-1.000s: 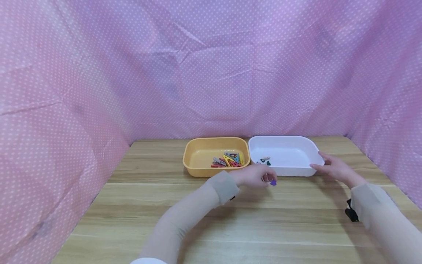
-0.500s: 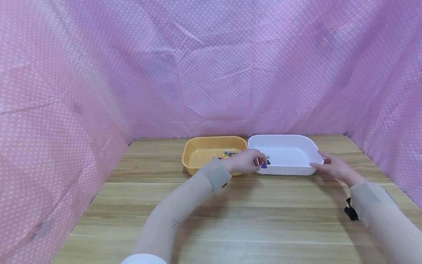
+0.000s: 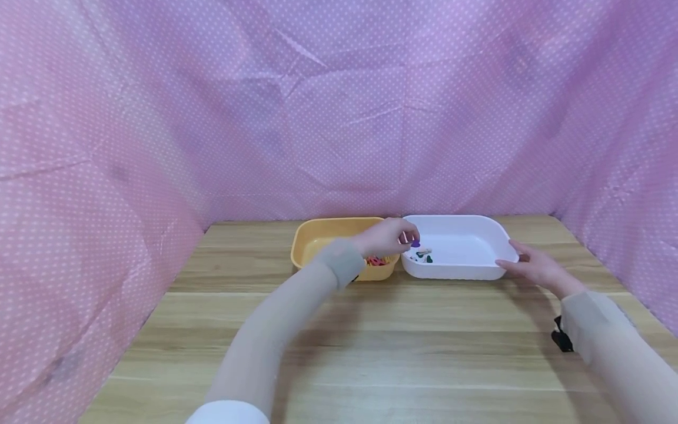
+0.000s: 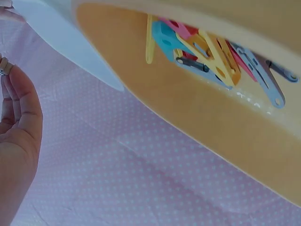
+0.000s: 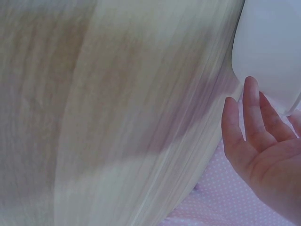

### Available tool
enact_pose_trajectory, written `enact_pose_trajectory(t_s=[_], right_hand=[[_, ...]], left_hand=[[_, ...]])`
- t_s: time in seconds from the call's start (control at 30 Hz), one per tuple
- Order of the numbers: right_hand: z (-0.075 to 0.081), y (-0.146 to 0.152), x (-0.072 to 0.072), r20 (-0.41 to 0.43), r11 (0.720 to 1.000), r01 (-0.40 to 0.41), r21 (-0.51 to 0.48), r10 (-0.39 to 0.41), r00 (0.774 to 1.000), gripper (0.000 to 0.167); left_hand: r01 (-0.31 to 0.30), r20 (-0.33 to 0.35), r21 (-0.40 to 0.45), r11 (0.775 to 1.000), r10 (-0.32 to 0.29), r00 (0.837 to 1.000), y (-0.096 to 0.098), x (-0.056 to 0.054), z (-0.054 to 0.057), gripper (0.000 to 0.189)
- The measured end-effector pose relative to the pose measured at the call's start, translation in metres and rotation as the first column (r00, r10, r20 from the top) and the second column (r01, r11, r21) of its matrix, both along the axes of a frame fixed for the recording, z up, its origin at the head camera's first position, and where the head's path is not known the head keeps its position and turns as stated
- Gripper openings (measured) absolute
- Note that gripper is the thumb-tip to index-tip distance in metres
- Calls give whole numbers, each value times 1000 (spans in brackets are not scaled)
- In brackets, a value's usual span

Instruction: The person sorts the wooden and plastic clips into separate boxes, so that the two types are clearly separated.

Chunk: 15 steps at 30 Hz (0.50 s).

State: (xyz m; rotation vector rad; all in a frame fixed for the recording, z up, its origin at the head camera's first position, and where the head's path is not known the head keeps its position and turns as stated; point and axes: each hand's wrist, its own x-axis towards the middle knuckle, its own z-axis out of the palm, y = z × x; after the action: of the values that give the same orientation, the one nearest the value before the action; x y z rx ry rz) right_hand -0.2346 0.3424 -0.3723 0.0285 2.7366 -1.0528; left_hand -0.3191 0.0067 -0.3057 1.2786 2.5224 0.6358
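My left hand (image 3: 389, 235) is over the left end of the white bin (image 3: 461, 272). Between its fingertips it pinches a small clip (image 4: 4, 66) with a purple heart (image 3: 415, 243) on it; the clip is pale and wooden-looking in the left wrist view. Below it, several small clips with dark green hearts (image 3: 425, 254) lie in that bin's left corner. My right hand (image 3: 542, 271) rests against the bin's right end, fingers mostly straight and spread in the right wrist view. My left forearm hides part of the yellow bin (image 3: 299, 250).
Inside the yellow bin lie several colored plastic clothespins (image 4: 211, 56), in yellow, blue, grey and pink. Both bins stand side by side at the back of the wooden table (image 3: 402, 353). Behind them hangs a pink dotted cloth (image 3: 339, 129).
My left hand has risen from the table in front of the bins and moved back and slightly left, over the white bin's rim, carrying the purple-heart clip. My right hand stays at the bin.
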Motion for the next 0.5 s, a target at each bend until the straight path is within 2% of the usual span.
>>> enact_pose_trajectory(t_s=[0.2,0.5], right_hand=[[-2,3,1,6,999,-5,-37,5,1000,84],[-3,8,1,20,999,-11,-46,12,1000,85]], left_hand=[[-12,0,0,1000,12,1000,6,-4,4,18],[-77,15,27,997,76,997,16,-3,14,17]])
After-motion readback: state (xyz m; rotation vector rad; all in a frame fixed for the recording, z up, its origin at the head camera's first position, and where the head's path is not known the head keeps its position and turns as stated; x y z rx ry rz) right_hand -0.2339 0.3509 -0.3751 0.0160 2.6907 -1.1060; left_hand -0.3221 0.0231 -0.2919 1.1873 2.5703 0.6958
